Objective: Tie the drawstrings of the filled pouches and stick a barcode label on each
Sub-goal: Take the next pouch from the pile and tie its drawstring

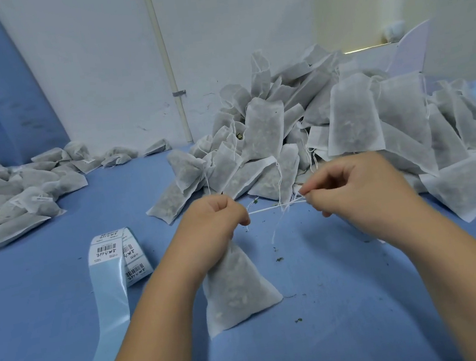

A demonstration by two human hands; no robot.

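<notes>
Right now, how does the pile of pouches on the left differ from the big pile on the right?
The left pile lies low and spread out; the right pile is heaped high. Some left pile pouches carry white labels; none show on the right pile. Right pile tops stand open with loose strings; left pile necks look cinched. Both are pale fabric, darkly filled.
</notes>
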